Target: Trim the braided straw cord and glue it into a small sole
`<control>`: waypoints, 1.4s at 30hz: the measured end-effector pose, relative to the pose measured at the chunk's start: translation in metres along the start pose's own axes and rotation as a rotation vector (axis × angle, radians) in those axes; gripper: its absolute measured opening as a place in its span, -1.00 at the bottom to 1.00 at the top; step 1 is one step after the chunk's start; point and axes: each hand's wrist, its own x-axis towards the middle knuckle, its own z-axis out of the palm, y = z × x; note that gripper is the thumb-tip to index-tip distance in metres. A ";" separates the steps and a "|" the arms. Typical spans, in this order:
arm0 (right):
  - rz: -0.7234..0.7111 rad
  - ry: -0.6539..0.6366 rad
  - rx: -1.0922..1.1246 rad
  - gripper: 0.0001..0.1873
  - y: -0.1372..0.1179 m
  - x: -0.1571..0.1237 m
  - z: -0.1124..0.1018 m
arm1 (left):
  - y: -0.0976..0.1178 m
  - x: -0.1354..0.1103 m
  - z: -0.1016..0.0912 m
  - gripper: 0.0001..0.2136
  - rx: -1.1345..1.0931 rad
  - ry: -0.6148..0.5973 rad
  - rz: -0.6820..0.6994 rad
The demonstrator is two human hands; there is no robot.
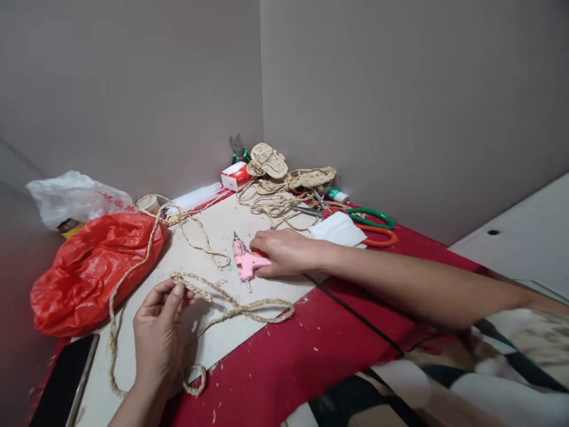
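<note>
Between thumb and fingers, my left hand (162, 311) pinches a folded end of braided straw rope (262, 305). The rope loops out to the right over a pale board (240, 207), and another length runs up the left side. My right hand (287, 254) is wrapped round the handle of a pink glue gun (247, 260), which lies on the board with its nozzle pointing away from me. A clear glue stick pokes out of the gun's back end. The black cord trails off to the lower right.
On the left sit a red plastic bag (98, 267), a white plastic bag (80, 193) and a phone (64, 382). At the back are pliers (240, 151), a red-and-white box (235, 176), coiled straw pieces (267, 161), and glue sticks (195, 198). Green and orange scissor handles (371, 217) lie right, beside folded white paper (338, 230).
</note>
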 end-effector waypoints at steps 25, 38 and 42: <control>-0.369 0.056 1.128 -0.61 -0.063 -0.016 -0.037 | 0.043 -0.043 0.037 -0.84 0.281 -0.094 0.269; -0.254 0.065 1.021 -0.54 -0.059 -0.011 -0.022 | 0.034 -0.037 0.045 -0.83 0.263 -0.075 0.215; -0.244 0.085 1.035 -0.57 -0.061 -0.012 -0.020 | 0.034 -0.036 0.046 -0.82 0.249 -0.073 0.217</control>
